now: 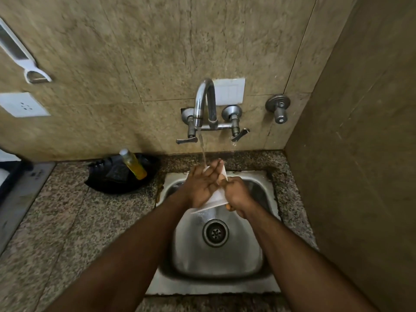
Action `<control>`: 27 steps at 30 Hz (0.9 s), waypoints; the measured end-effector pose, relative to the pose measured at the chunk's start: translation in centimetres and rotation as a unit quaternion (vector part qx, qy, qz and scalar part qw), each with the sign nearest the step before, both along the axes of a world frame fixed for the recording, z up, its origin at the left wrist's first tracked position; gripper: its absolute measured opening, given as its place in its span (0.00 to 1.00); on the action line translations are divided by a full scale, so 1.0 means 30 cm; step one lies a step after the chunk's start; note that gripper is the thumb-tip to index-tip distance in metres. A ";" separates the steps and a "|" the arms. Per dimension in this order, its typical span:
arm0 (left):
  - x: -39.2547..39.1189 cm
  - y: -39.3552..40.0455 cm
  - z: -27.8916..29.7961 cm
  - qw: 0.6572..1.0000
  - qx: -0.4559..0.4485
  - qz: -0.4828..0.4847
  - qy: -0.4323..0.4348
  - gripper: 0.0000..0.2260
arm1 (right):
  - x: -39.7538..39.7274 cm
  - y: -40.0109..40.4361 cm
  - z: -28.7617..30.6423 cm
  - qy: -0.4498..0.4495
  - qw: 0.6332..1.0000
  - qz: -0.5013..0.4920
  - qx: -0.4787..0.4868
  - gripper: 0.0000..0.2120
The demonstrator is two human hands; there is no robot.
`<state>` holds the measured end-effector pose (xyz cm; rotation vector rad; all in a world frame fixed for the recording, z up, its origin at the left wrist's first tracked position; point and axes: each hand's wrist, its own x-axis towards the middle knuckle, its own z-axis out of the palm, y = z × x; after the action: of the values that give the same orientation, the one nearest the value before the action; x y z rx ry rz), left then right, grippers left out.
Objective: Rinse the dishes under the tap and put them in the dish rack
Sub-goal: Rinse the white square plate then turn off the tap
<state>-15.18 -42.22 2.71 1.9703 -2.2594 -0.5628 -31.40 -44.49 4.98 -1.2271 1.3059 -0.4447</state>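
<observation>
**Dish under the running tap**

The dish (216, 198), a white flat piece, sits tilted between both hands above the back of the sink (252, 257). From the head camera I see my left hand (202, 185) laid flat on its face, fingers straight and pressed together, tips up in the water stream (202, 147). My right hand (237, 194) is curled tight around the dish's right edge. Water falls from the tap (203, 102) onto the fingertips. On the counter (56, 221) to the left, a yellow bottle (134, 164) lies in a black tray (117, 183).
</observation>
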 end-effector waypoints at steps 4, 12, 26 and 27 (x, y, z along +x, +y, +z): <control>0.030 -0.024 0.033 0.992 -0.074 0.075 0.067 0.25 | -0.008 -0.035 0.045 -0.007 0.996 0.084 0.030 0.15; 0.023 -0.064 0.057 0.925 -0.082 0.360 0.091 0.17 | 0.049 -0.095 0.024 0.022 0.993 -0.095 -0.059 0.06; -0.062 0.080 0.114 0.745 -0.207 0.523 0.360 0.10 | 0.222 -0.049 -0.088 0.194 0.951 -0.015 -0.241 0.18; -0.063 0.092 0.115 0.741 -0.215 0.535 0.343 0.10 | 0.228 -0.054 -0.096 0.169 0.964 -0.021 -0.204 0.19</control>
<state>-17.08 -39.47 6.16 1.9165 -0.5443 -0.4167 -24.57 -46.10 2.12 -1.6762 1.5814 -0.5717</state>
